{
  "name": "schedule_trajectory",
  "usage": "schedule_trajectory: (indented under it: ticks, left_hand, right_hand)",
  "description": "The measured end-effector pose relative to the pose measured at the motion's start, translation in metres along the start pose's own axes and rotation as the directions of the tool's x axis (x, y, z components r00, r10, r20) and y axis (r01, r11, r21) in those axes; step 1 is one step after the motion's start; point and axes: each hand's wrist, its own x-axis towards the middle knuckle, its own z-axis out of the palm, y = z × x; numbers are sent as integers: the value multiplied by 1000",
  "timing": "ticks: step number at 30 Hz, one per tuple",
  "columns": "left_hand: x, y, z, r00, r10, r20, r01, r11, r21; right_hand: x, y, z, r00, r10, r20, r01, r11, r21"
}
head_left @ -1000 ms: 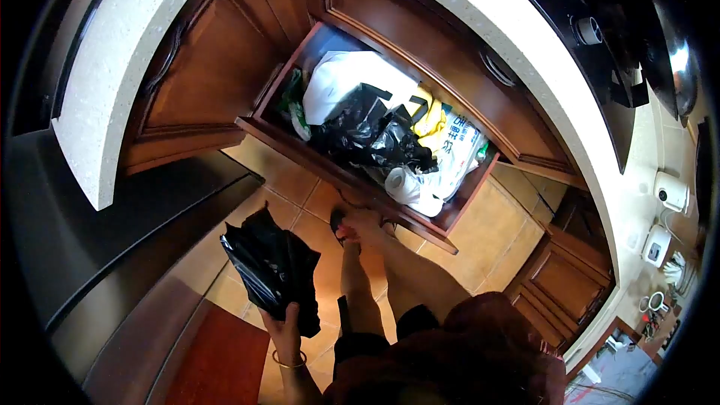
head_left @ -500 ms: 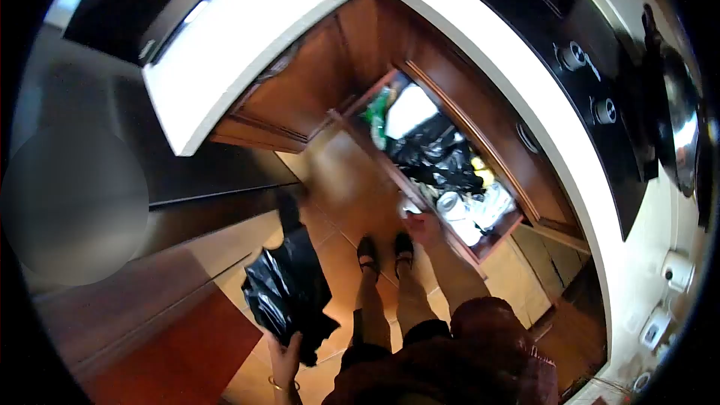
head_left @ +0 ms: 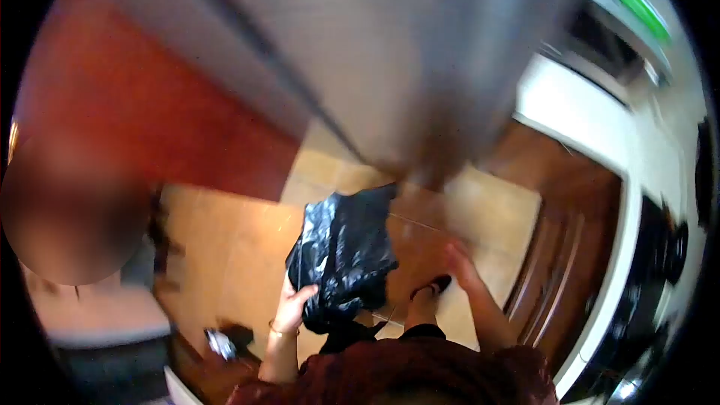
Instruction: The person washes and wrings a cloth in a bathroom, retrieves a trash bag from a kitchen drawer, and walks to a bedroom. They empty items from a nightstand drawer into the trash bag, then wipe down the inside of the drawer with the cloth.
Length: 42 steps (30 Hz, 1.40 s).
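Observation:
A crumpled black plastic bag (head_left: 345, 247) hangs in front of my body. My left hand (head_left: 296, 304), with a bracelet at its wrist, grips the bag's lower left side, thumb on top. To the right, my right hand (head_left: 463, 266) is off the bag, above the floor, and holds nothing. Its fingers are extended but blurred. One dark shoe (head_left: 433, 286) shows between the bag and my right hand.
A tall grey appliance (head_left: 390, 52) blurs across the top. At left lie a red mat (head_left: 157, 97) and the tiled floor (head_left: 225, 255). The brown cabinets (head_left: 555, 255) and white counter (head_left: 577, 97) are on the right.
The view has swung left, away from the drawer, which now looks closed or out of sight. My right hand has come away from the drawer's front. The black bag is still in my left hand.

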Motion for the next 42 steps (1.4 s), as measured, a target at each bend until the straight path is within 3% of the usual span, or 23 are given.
schedule_trajectory:
  ticks: [1,3,5,9,11,13,14,15,16,17,18,20,21,24,26,28,29,30,32,34,37,39,42]
  left_hand:
    - [2,13,-30,999,9,-50,-13,995,-99]
    - [-35,4,-33,988,28,-154,-61,974,-216]
    - [-56,30,-72,970,68,-232,-134,950,-281]
    - [-85,31,-194,874,100,-476,-314,864,-394]
    - [-109,41,-219,798,86,-597,-433,772,-466]
    - [-119,78,-288,689,110,-716,-571,690,-444]
    - [-122,85,-323,616,133,-777,-639,661,-393]
    - [-125,98,-356,581,117,-806,-666,637,-388]
    - [-115,65,-372,536,142,-832,-694,635,-339]
    - [-112,56,-385,515,98,-852,-707,611,-357]
    - [-109,70,-403,525,48,-849,-729,540,-420]
    - [-94,46,-479,708,-84,-701,-659,281,-698]
    - [-81,58,-483,731,-62,-680,-643,274,-716]
    - [-64,30,-558,655,-203,-728,-712,156,-685]
    - [-55,-6,-596,374,-309,-875,-896,124,-426]
    - [-51,0,-615,354,-250,-901,-917,100,-387]
    - [-42,4,-624,220,-266,-939,-943,189,-275]
    - [-39,-2,-632,197,-194,-961,-934,260,-244]
    - [-30,27,-635,-43,-244,-969,-825,555,-103]
    - [-6,65,-657,-238,-220,-946,-706,708,13]
    - [36,87,-723,-95,-42,-995,-627,779,27]
    - [74,108,-791,78,63,-995,-465,885,19]
    - [160,130,-926,395,235,-888,-301,946,117]
  right_hand:
    - [-5,-24,81,993,32,113,-16,991,-135]
    - [-26,-51,160,836,50,546,32,989,-141]
    - [-62,-77,261,708,357,609,-191,927,-322]
    - [-64,-20,459,610,481,630,-352,876,-329]
    - [-60,-3,516,573,458,680,11,825,-565]
    - [-83,27,617,569,328,754,384,705,-597]
    - [-60,64,637,725,192,662,465,572,-676]
    - [-66,67,682,588,364,723,378,666,-643]
    - [-38,93,695,382,475,793,259,768,-585]
    - [-38,89,707,403,491,772,382,676,-630]
    - [-41,89,732,416,549,725,279,682,-676]
    - [-36,109,796,401,653,643,67,679,-731]
    - [-37,108,815,365,671,645,-28,701,-713]
    - [-2,146,895,222,837,499,-516,536,-668]
    - [27,164,945,245,859,450,-494,510,-704]
    - [38,171,1002,204,843,498,-408,535,-740]
    - [48,175,1037,152,849,507,-371,524,-766]
    - [59,178,1067,103,856,507,-336,510,-792]
    - [67,190,1113,29,857,515,-291,500,-816]
    - [75,208,1179,-47,830,556,-264,526,-808]
    - [112,222,1260,-206,805,557,-150,536,-831]
    - [118,218,1306,-302,752,586,-149,570,-808]
    - [164,223,1374,-301,571,764,-189,750,-634]
